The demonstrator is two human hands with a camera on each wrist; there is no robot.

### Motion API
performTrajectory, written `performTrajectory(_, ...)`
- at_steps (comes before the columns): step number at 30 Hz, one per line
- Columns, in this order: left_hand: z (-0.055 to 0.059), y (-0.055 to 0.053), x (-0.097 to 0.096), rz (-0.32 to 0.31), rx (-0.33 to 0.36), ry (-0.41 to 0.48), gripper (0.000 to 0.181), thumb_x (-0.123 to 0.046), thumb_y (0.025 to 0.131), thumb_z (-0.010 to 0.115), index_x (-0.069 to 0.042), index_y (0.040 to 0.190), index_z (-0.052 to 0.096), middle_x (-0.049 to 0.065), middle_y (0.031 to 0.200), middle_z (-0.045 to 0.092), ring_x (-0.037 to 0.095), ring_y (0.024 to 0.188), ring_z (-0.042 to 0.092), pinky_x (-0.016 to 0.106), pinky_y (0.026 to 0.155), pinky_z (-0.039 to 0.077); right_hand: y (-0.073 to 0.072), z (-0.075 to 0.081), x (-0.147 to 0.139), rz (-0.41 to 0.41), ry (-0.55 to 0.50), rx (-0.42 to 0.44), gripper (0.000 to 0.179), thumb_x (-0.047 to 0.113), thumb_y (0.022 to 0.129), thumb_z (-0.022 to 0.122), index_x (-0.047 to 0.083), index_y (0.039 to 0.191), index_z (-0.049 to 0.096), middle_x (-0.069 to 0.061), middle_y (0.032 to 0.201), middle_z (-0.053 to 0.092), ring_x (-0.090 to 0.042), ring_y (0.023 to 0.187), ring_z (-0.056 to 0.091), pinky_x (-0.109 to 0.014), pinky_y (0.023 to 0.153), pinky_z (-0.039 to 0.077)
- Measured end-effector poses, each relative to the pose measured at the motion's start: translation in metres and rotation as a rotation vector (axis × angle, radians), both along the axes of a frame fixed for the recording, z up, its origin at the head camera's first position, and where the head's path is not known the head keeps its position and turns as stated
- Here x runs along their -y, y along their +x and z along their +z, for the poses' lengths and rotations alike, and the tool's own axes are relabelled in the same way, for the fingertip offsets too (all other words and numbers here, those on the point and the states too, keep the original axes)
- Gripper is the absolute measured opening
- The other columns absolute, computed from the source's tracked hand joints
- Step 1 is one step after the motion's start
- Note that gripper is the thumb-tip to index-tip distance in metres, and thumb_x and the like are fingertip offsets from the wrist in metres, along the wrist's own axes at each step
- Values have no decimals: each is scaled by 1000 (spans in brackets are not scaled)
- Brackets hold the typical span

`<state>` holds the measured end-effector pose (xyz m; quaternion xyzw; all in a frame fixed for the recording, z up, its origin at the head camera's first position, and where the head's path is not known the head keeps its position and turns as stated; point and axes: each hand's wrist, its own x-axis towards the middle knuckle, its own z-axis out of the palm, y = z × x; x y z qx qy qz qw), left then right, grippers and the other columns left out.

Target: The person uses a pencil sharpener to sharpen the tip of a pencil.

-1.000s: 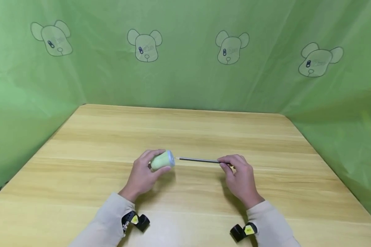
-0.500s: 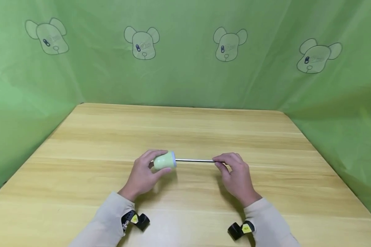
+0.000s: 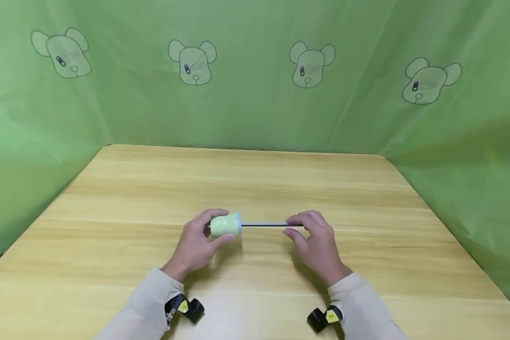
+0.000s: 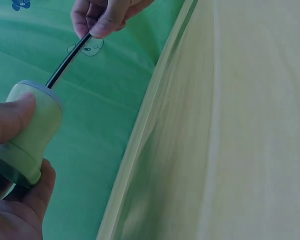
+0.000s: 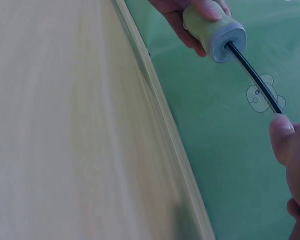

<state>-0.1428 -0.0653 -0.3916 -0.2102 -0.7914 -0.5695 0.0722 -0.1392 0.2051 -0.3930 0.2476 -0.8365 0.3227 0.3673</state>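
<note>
My left hand [image 3: 197, 245] grips a pale green pencil sharpener [image 3: 224, 225] with a light blue end, holding it on its side above the table. A dark striped pencil [image 3: 263, 225] runs level into the hole in that blue end [image 5: 227, 42], so its tip is hidden. Toward the pencil's other end, my right hand [image 3: 318, 243] pinches it between thumb and fingers. In the left wrist view, the thumb lies along the sharpener's side [image 4: 42, 117] while fingers curl beneath its base.
Both hands are over a wooden table [image 3: 255, 184]. Green cloth [image 3: 246, 113] printed with bear heads hangs behind it and along the sides. Each sleeve carries a small black wrist camera [image 3: 193, 310].
The pencil's pale tip, at first just outside the sharpener, has gone into its hole. My right hand has moved left, toward the sharpener. The sharpener has turned more level.
</note>
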Motion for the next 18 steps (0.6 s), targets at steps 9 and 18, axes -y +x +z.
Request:
performTrajectory(9,-6,0,-3,5,-14,-13,48,1,74,80,-2,119,61,11,113,62,24,94,61,29,85,55,-2,-4,5,18,-24,37,23,-7,64,86,3,78,71,1,72,56,-14,59,45,-14,50,35)
performTrajectory(18,-3,1,-2,15,-48,-59,49,2,72,81,-3,117,62,11,113,63,22,91,61,28,82,55,1,1,6,53,-46,246,17,-5,71,82,5,76,70,2,73,61,-10,64,53,-23,56,48)
